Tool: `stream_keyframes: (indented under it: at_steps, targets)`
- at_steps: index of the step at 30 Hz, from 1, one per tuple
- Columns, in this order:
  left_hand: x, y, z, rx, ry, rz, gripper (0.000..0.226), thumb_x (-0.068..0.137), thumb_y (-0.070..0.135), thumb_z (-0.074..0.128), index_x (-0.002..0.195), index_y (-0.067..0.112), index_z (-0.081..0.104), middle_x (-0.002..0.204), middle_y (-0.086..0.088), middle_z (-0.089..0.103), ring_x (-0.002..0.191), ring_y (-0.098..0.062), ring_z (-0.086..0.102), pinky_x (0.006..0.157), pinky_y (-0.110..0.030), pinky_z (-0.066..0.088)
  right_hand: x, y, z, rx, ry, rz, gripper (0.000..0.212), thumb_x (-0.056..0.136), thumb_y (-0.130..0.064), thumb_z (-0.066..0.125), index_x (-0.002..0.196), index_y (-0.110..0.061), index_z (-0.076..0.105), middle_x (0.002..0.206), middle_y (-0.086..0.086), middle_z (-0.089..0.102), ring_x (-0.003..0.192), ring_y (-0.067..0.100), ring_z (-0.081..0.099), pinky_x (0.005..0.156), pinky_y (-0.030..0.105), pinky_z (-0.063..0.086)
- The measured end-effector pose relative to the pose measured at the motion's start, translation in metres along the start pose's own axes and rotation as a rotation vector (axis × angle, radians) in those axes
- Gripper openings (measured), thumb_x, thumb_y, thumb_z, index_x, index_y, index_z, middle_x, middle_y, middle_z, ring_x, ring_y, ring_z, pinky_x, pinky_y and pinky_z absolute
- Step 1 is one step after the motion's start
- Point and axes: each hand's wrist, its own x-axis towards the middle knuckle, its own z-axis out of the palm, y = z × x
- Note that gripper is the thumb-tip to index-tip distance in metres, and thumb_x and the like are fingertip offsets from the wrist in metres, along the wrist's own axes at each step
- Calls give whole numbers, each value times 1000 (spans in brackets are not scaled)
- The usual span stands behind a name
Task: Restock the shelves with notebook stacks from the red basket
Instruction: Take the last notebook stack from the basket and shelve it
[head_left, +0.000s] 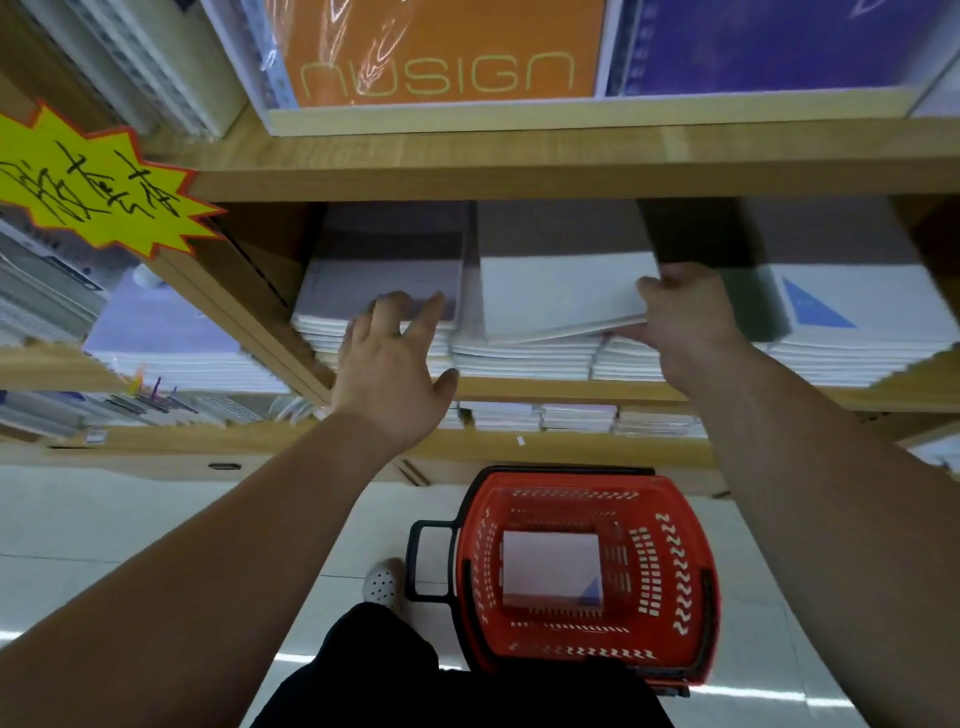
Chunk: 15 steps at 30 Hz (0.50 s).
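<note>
A thin stack of white notebooks lies tilted on top of the middle pile on the wooden shelf. My right hand grips its right edge, thumb on top. My left hand reaches to the left pile of white notebooks, its straight fingers touching the front edge. On the floor below stands the red basket with one white notebook stack lying flat in its bottom.
A third pile with a blue triangle on its cover sits at the right. Above, an orange notebook and a blue one stand on the upper shelf. A yellow star price sign sticks out at the left.
</note>
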Motion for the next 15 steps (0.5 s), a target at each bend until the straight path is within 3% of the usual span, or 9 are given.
stream_keyframes:
  at_steps: [2, 4, 8, 12, 15]
  targets:
    - [10, 1, 4, 49, -96, -7, 84, 91, 54, 58, 159, 32, 14, 165, -8, 9, 153, -34, 10, 124, -53, 12, 1, 5, -11, -114, 19, -17, 24, 100, -3, 51, 89, -21, 61, 101, 4, 66, 91, 25, 66, 79, 45, 63]
    - [18, -3, 9, 86, -159, -31, 88, 91, 58, 56, 160, 34, 6, 168, -6, -4, 154, -33, -3, 124, -55, 5, 4, 11, -10, -222, 27, -40, 20, 99, -5, 51, 100, -20, 64, 106, 6, 68, 94, 27, 68, 83, 49, 62]
    - [28, -21, 9, 121, -171, -70, 94, 89, 57, 60, 160, 33, 2, 168, -7, -5, 154, -37, -5, 123, -58, 7, 10, 10, 22, -333, -51, -89, 10, 99, -11, 54, 104, -13, 63, 107, 11, 69, 92, 27, 70, 80, 49, 63]
    - [44, -41, 0, 175, -189, -54, 98, 87, 58, 63, 160, 33, 0, 168, -9, -9, 154, -36, -3, 122, -58, 9, 17, 6, 42, -825, -32, -156, 26, 101, -18, 52, 117, -2, 65, 119, 16, 67, 110, 36, 63, 93, 38, 53]
    - [60, -49, 0, 171, -246, -28, 100, 89, 61, 61, 159, 34, -5, 168, -9, -12, 154, -34, -6, 122, -57, 7, 18, 13, 39, -1139, 20, -230, 45, 105, -35, 46, 131, -1, 59, 132, 21, 59, 121, 39, 53, 98, 40, 44]
